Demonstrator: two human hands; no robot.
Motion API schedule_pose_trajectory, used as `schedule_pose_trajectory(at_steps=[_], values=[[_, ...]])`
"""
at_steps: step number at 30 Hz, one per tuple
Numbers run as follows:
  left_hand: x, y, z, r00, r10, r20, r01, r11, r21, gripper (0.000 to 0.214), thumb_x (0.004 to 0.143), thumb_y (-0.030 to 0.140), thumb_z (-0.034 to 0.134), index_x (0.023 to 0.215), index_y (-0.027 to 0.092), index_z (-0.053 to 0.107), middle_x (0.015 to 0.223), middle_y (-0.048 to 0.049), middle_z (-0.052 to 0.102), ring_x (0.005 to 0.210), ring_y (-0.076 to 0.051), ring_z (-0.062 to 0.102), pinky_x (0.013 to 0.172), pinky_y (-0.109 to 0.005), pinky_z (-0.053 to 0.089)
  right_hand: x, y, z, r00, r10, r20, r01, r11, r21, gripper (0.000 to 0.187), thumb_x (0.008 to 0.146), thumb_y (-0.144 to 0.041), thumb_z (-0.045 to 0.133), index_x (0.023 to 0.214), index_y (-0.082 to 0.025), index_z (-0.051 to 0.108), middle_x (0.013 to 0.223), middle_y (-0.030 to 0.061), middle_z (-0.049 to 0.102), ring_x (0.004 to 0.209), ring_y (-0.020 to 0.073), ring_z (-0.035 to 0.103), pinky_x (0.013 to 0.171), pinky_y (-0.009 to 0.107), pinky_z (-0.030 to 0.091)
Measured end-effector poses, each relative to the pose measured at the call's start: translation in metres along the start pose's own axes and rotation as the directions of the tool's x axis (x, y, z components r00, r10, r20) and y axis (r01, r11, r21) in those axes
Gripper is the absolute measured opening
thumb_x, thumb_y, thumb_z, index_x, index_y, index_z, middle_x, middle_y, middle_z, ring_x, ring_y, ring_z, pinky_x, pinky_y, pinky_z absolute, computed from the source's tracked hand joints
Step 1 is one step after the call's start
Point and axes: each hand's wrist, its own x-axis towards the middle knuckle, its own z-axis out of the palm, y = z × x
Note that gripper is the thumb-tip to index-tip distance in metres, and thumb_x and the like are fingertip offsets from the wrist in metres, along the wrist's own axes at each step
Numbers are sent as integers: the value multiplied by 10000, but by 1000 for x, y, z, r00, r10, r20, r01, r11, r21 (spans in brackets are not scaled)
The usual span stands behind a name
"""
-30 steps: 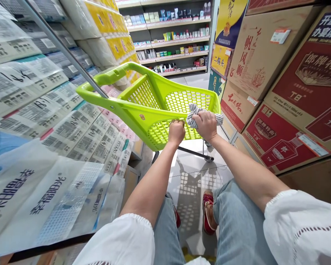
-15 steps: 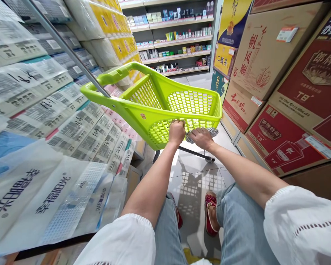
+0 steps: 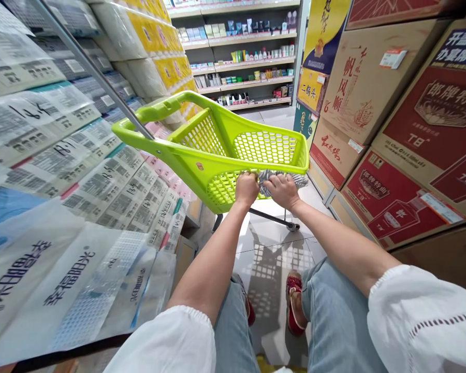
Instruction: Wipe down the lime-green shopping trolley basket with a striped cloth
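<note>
A lime-green plastic shopping cart (image 3: 221,150) stands tilted in a shop aisle ahead of me. My left hand (image 3: 247,189) is closed in a fist on the cart's near rim. Beside it, my right hand (image 3: 282,190) presses a striped grey-and-white cloth (image 3: 300,180) against the same near wall of the basket, fingers curled over the cloth. The cart's mesh basket holds nothing that I can see.
Stacked packs of tissue paper (image 3: 62,155) fill the left side behind a slanted metal bar (image 3: 101,77). Cardboard boxes (image 3: 404,129) are piled on the right. Shelves of small goods (image 3: 248,57) close the aisle's far end. Tiled floor (image 3: 272,248) lies under the cart.
My right hand has come down with the cloth from the top of the cart's rim to the outside of its near wall. My left hand has stayed on the rim.
</note>
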Motion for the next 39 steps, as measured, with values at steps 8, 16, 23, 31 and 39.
schedule_pose_trajectory(at_steps=[8, 16, 23, 31, 39], values=[[-2, 1, -2, 1000, 30, -8, -30, 1000, 8, 326, 922, 199, 355, 887, 152, 675, 889, -131, 667, 900, -247, 587, 872, -368, 419, -15, -16, 14, 971, -135, 197, 132, 991, 29, 274, 937, -182, 358, 1007, -228, 618, 972, 62, 631, 928, 218, 498, 792, 360, 299], [-8, 6, -19, 998, 64, -20, -63, 998, 23, 267, 896, 222, 401, 799, 166, 643, 827, -115, 641, 851, -237, 570, 807, -366, 433, 43, 8, -67, 957, 275, -94, -275, 961, 23, 278, 876, -299, 456, 1117, -216, 568, 1071, 95, 584, 981, 266, 463, 831, 395, 318], [14, 16, -44, 965, 25, -263, -53, 993, -103, 303, 934, 254, 343, 1098, 194, 590, 1138, -109, 606, 1149, -239, 486, 1039, -401, 344, 63, -1, -82, 899, 423, -117, -412, 905, 108, 490, 820, -355, 507, 1282, -194, 473, 1305, 126, 466, 1144, 320, 386, 937, 448, 309], [32, 15, -35, 990, 33, -140, -51, 990, -128, 294, 937, 249, 317, 1004, 208, 601, 1025, -82, 643, 1060, -219, 537, 1109, -393, 284, 63, 0, -46, 927, 374, -5, -371, 921, 122, 481, 834, -396, 492, 1275, -206, 506, 1215, 103, 577, 1112, 292, 427, 924, 410, 333], [29, 24, -41, 990, 48, -136, -61, 993, -97, 342, 967, 358, 289, 904, 231, 601, 971, -71, 628, 1023, -220, 524, 1076, -400, 288, 21, 72, -56, 826, 557, -91, -533, 823, 195, 396, 782, -378, 545, 1120, -186, 621, 1038, 102, 649, 939, 280, 516, 835, 407, 401]])
